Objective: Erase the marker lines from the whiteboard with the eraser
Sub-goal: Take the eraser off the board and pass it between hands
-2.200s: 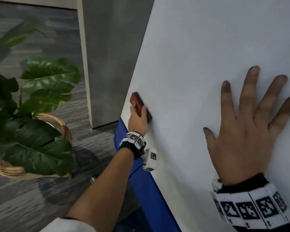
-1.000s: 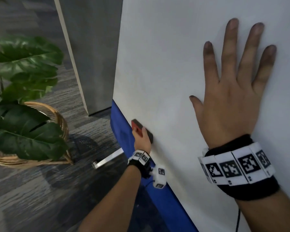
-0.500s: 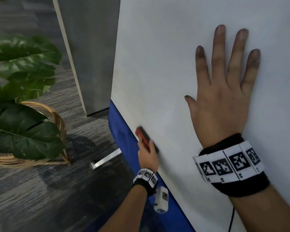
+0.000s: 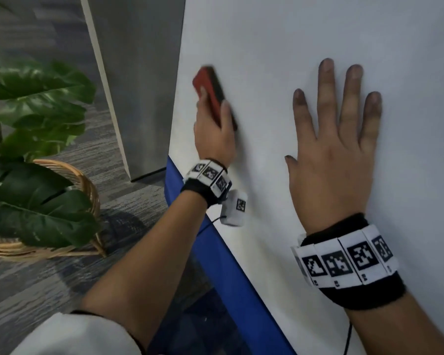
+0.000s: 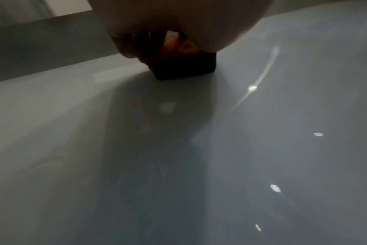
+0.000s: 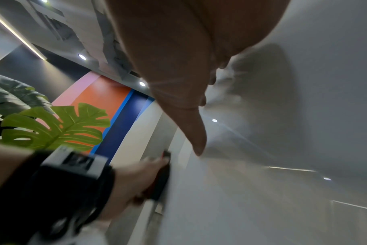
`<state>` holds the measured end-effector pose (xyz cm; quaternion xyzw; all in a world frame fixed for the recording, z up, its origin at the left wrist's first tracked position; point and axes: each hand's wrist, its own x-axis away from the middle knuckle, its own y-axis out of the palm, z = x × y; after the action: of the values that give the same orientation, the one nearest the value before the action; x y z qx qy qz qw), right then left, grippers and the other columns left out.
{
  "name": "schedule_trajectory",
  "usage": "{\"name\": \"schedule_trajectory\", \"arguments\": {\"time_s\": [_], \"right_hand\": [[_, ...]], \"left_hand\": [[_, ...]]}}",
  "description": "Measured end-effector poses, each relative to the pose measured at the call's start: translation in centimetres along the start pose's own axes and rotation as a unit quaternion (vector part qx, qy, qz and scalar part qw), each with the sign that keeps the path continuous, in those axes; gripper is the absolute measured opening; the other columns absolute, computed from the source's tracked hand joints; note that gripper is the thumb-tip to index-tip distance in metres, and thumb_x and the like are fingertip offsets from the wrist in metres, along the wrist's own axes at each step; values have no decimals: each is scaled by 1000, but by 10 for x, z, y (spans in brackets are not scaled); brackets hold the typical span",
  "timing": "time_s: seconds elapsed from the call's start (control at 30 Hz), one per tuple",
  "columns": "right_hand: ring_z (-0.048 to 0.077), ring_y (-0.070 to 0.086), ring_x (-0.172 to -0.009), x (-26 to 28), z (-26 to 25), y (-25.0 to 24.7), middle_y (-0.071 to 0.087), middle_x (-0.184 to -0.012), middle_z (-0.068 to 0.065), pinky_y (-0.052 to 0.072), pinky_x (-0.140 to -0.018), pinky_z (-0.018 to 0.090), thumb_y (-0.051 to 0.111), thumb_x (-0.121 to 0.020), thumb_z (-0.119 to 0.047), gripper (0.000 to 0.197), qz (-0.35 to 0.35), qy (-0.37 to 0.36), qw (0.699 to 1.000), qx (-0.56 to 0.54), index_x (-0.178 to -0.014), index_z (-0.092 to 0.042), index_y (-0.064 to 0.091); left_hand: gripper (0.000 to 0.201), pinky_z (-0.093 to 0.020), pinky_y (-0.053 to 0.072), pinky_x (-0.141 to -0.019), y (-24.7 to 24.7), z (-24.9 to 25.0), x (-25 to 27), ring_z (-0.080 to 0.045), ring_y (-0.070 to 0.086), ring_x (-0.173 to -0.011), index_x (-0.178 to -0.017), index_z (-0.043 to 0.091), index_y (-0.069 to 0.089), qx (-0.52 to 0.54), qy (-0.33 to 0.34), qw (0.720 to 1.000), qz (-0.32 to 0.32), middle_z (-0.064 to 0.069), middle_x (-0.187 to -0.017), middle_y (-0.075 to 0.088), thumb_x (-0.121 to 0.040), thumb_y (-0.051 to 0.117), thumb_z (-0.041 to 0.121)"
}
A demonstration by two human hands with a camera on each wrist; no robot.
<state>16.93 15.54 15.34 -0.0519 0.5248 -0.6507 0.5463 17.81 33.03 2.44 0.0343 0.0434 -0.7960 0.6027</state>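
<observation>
The whiteboard (image 4: 305,34) fills the right of the head view, upright, and I see no marker lines on the part in view. My left hand (image 4: 213,129) grips the red eraser (image 4: 208,85) with its black felt pressed on the board near the left edge. In the left wrist view the eraser (image 5: 184,66) sits with its felt on the board (image 5: 283,149) under my palm. My right hand (image 4: 336,139) lies flat on the board, fingers spread and smudged dark at the tips. The right wrist view shows my right hand's thumb (image 6: 191,122), my left hand (image 6: 136,179) and the eraser (image 6: 162,180).
A blue band (image 4: 223,254) runs along the board's lower left edge. A grey pillar (image 4: 136,80) stands just left of the board. A large-leaved plant (image 4: 36,119) in a wicker basket (image 4: 87,190) sits on the carpet at the left.
My left hand has swept the eraser up the board from near the blue lower edge. My right hand has stayed flat on the board.
</observation>
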Motion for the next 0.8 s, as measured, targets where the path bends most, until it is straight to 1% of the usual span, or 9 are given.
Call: {"name": "schedule_trajectory", "arguments": {"time_s": [0.1,0.17,0.3,0.37,0.47,0.57,0.63,0.73,0.8], "right_hand": [[39,3,-157,5,6,-4,5,-171,16,-7,-126,47,63,-96,-8,65,-19,-20,999,-34,-155,-8,36],[38,9,-157,13,16,-6,13,-169,18,1,-128,46,58,-95,-1,53,-19,-41,996,-71,-147,-7,49],[33,22,-155,51,26,-15,29,-165,17,16,-128,47,57,-93,3,51,-39,-37,976,-210,-142,-8,57],[22,21,-155,75,26,-27,27,-166,9,18,-128,36,47,-103,-8,50,-89,9,933,-350,-152,-12,46],[-2,18,-152,112,33,-52,24,-167,-8,14,-120,8,37,-111,-27,51,-176,132,819,-529,-160,-21,29],[-21,39,-132,156,57,-80,46,-146,-24,29,-116,9,34,-109,-37,50,-194,242,701,-642,-157,-25,36],[-19,47,-128,195,77,-101,52,-142,-24,36,-113,12,31,-107,-42,50,-190,268,653,-683,-154,-27,42],[-6,51,-129,263,109,-138,57,-140,-14,39,-107,13,30,-104,-47,56,-175,289,660,-671,-157,-29,37],[-7,52,-120,310,134,-162,54,-133,-8,39,-99,9,32,-104,-48,60,-173,314,672,-648,-161,-33,23]], "left_hand": [[61,-31,43,-111,-6,52,11,-8,53,-120,-158,27,31,32,109,993,-37,3,-137,52,-103,53,40],[61,-24,46,-105,-18,60,32,-3,53,-116,-156,26,33,69,150,981,-96,-2,-135,47,-102,59,33],[82,-27,57,-80,-36,42,93,-16,67,-95,-153,30,33,172,77,958,-215,-7,-124,61,-88,80,15],[84,-33,58,-86,-37,35,130,-15,70,-97,-148,31,40,207,3,947,-245,-3,-115,69,-80,85,10],[47,-25,53,-86,-42,40,188,-9,62,-91,-135,28,58,234,-35,923,-302,6,-98,67,-91,71,19],[31,-24,53,-93,-52,63,255,-6,64,-102,-130,34,58,228,-54,898,-373,3,-107,66,-99,59,33],[34,-17,49,-100,-58,86,300,9,61,-112,-129,37,51,213,-69,892,-393,15,-121,64,-96,44,42],[52,-6,42,-102,-63,122,362,15,51,-127,-148,32,35,190,-50,876,-439,19,-141,53,-99,25,48],[56,-8,45,-98,-60,144,410,11,53,-127,-154,33,28,200,-48,850,-485,25,-137,57,-101,19,49]]}}
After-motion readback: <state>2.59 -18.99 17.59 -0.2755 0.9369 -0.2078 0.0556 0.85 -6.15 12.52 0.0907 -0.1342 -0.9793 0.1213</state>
